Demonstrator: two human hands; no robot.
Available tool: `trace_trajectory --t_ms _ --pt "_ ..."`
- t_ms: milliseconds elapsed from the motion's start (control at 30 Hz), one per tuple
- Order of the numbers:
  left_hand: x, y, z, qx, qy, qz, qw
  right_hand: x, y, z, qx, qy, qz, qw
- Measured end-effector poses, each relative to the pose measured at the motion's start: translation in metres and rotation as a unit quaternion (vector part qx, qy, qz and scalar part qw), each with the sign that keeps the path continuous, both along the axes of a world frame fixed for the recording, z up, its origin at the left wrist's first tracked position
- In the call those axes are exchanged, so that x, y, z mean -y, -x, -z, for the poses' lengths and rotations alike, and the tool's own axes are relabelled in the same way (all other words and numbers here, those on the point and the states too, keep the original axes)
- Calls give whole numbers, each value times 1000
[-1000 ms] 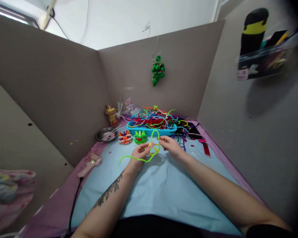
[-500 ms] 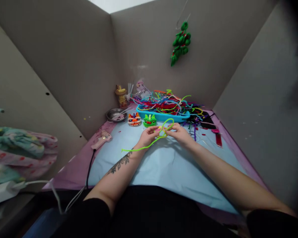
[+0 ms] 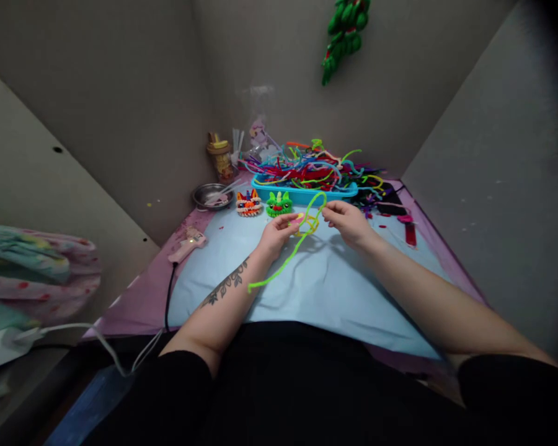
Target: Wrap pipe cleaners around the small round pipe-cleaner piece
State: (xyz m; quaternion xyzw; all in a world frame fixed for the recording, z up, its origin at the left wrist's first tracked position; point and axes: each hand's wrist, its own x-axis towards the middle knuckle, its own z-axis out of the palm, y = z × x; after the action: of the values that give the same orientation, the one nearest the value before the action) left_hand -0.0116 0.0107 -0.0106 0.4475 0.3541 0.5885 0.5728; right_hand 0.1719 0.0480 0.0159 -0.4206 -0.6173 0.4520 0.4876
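Head view: two hands handle one lime strand.

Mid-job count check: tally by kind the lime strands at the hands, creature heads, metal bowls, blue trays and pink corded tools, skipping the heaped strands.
Lime-green fuzzy strand by the left hand and right hand: 1
Small fuzzy creature heads, orange-and-white and bright-green: 2
Round silver metal bowl: 1
Light-blue plastic tray: 1
Pink corded hand tool: 1
Total: 6
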Motion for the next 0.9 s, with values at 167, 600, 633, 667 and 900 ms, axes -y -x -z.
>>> trace_trajectory --t_ms 167,600,633,667,900 --pt "-2 -3 -2 4 26 -3 1000 0 -2 -4 -6 -3 -4 1000" --pt "-4 -8 -3 2 31 -40 999 6 8 -6 22 -21 -82 996" --pt "-3 -7 -4 3 32 -41 999 6 7 -7 32 -21 -93 995" --pt "-3 -7 -4 4 33 -40 999 5 6 -6 30 -12 -95 995" --pt "-1 -5 -7 7 31 -40 999 1 7 -7 -11 14 -31 999"
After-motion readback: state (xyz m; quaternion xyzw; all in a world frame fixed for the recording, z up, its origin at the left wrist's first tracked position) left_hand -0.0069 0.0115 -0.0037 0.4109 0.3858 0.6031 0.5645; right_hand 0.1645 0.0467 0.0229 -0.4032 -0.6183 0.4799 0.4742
